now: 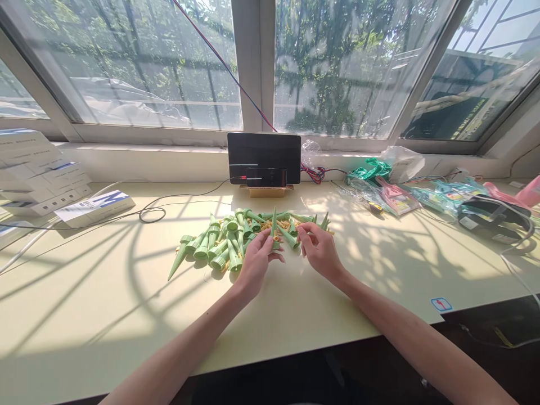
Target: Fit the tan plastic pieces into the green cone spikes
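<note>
Where sunlight comes through the windows (341, 67), we see leaves outside and shadows across the pale table (105, 315). Toward its left end we have a stack of white boxes (37, 166), and toward the right a spread of plastic bags (447, 194). Between them lies our heap of green cones (217, 242), jumbled over small tan pegs (260, 225), some cones on their sides and others tip up. Behind the heap we see a black tablet (264, 149) upright near the sill. Our left hand (254, 261) reaches to the heap's near edge, its fingers grasping one green cone (274, 224) that points upward. Our right hand (319, 247) is just beside it, fingers bent inward; we cannot tell whether they grip anything. Smaller still, a dark phone (265, 177) leans before the tablet, and a tan peg (275, 238) shows at the held cone's lower end.
</note>
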`<state>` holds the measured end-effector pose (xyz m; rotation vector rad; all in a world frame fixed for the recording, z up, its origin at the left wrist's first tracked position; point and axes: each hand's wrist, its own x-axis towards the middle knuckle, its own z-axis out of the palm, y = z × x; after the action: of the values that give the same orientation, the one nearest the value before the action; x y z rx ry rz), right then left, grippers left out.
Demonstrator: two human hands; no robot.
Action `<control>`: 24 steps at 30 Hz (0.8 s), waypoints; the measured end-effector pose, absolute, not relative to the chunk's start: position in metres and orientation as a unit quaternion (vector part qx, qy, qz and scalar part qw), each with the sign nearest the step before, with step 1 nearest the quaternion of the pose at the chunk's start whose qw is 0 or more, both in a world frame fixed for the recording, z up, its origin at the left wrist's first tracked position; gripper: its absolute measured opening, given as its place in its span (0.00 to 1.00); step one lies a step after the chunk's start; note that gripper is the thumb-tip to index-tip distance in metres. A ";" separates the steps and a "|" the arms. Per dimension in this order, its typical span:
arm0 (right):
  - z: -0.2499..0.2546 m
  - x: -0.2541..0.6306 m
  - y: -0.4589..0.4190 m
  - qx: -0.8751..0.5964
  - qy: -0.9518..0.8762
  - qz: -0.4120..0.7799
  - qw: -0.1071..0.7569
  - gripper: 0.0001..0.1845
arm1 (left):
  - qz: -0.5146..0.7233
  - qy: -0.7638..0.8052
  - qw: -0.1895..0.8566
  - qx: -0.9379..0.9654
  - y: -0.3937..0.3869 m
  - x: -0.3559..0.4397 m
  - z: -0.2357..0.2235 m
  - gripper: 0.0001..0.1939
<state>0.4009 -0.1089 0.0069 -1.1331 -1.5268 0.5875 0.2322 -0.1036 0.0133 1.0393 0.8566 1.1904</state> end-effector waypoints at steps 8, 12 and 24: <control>0.006 0.402 -0.109 -0.480 -0.645 0.245 0.542 0.18 | 0.527 0.381 0.631 0.423 -0.104 0.232 0.017 0.15; 0.006 0.402 -0.108 -0.480 -0.648 0.241 0.540 0.18 | 0.538 0.379 0.638 0.400 -0.104 0.232 0.017 0.17; 0.009 0.401 -0.110 -0.476 -0.651 0.250 0.536 0.18 | 0.521 0.400 0.608 0.445 -0.108 0.232 0.023 0.27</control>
<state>0.4010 -0.1100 0.0086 -1.1333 -1.5512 0.5945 0.2319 -0.1083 0.0230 1.0287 0.9252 1.2042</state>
